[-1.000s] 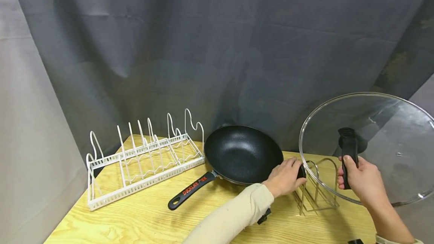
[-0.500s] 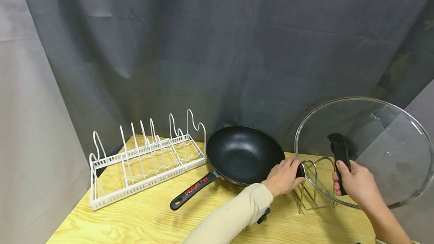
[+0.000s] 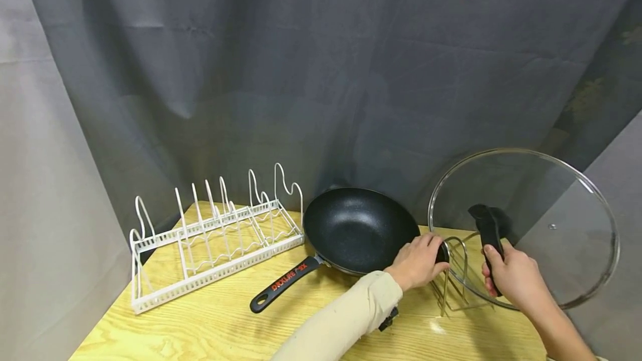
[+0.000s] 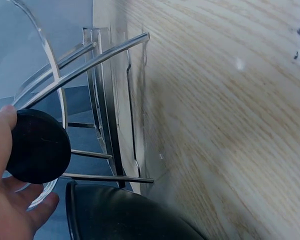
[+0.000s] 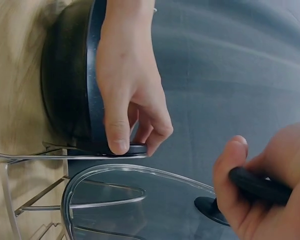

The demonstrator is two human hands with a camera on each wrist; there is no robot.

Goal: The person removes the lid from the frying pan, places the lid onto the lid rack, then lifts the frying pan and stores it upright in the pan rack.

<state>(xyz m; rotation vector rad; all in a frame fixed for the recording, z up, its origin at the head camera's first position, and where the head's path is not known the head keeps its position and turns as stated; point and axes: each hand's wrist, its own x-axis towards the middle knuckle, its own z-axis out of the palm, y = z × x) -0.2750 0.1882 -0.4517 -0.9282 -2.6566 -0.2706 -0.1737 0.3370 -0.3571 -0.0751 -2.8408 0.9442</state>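
Note:
My right hand (image 3: 519, 277) grips the black handle (image 3: 489, 233) of a large glass lid (image 3: 557, 194) with a metal rim. The lid stands nearly upright, its left edge overlapping a small metal wire rack (image 3: 466, 277) in the head view. In the right wrist view, the rim runs close beside the rack's loops. My left hand (image 3: 418, 258) pinches a round black disc (image 4: 39, 146) like a knob, right at the rack's end loop; what it belongs to is hidden. Beside that hand, a black wok (image 3: 356, 230) rests on the table, its long handle (image 3: 286, 283) pointing front left.
A white wire rack (image 3: 215, 255) with several upright prongs stands left of the wok on the wooden table (image 3: 200, 327). Dark grey cloth (image 3: 321, 71) hangs right behind everything. Light panels flank the left and right sides.
My right hand has brought the glass lid left and slightly down, so it overlaps the metal rack more. My left hand stays on the black disc. The wok and white rack have not moved.

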